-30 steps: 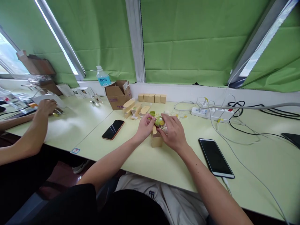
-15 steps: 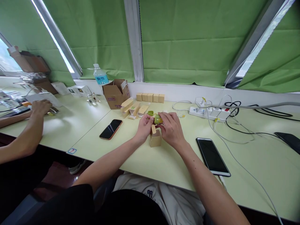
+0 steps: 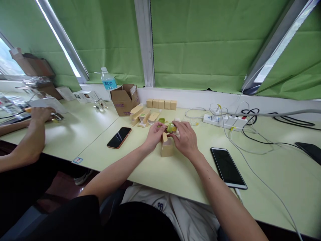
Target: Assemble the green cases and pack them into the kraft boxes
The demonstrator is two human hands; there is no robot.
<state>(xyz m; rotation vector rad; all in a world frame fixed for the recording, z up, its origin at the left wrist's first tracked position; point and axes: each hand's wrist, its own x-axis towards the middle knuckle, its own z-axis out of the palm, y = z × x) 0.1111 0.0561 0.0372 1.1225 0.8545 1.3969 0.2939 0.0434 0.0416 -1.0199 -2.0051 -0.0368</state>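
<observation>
A small yellow-green item (image 3: 171, 127) is held above an open small cardboard box (image 3: 167, 149) on the table. My right hand (image 3: 185, 138) has its fingers closed round this item. My left hand (image 3: 154, 134) is pinched at the item's left side, close to the box's raised flap; what lies between its fingertips is too small to make out. The box stands upright just below both hands. Another green piece (image 3: 162, 120) lies on the table behind my fingers.
Opened small boxes (image 3: 144, 117) and a row of closed ones (image 3: 161, 104) stand behind, beside a brown carton (image 3: 124, 100). Phones lie left (image 3: 119, 137) and right (image 3: 228, 167). A power strip (image 3: 224, 120) trails cables. A person's hand (image 3: 41, 114) works at far left.
The yellow-green item and my right fingers have shifted slightly to the right and turned a little. The person's hand at far left has moved slightly left.
</observation>
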